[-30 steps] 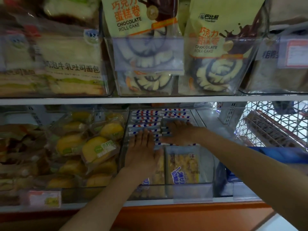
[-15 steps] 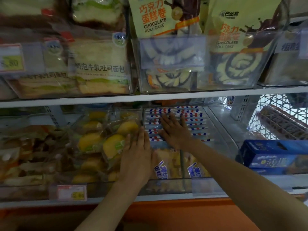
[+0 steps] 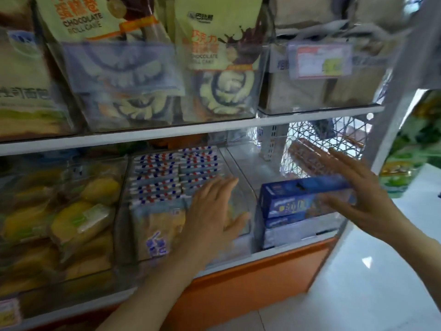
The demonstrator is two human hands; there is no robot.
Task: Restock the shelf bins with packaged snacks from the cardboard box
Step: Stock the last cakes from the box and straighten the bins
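Observation:
A clear shelf bin [image 3: 243, 199] on the lower shelf holds rows of snack packets [image 3: 171, 177] with red, white and blue striped edges; yellow cake shows through the front packets. My left hand [image 3: 214, 211] lies flat, fingers spread, on the right front packets of that bin and holds nothing. My right hand [image 3: 358, 194] hovers open, fingers apart, over the right end of stacked blue boxes [image 3: 293, 201] in the neighbouring bin. The cardboard box is not in view.
Left of the striped packets sits a bin of wrapped yellow cakes [image 3: 78, 211]. The upper shelf [image 3: 191, 130] carries chocolate roll cake bags [image 3: 210, 58], sandwich bread and a price tag [image 3: 319, 60]. A wire mesh panel [image 3: 329, 139] closes the shelf's right end. White floor lies to the right.
My right hand has left the striped packets and swung right to the blue boxes. My left hand slid right within the bin. The camera has turned right and moved closer.

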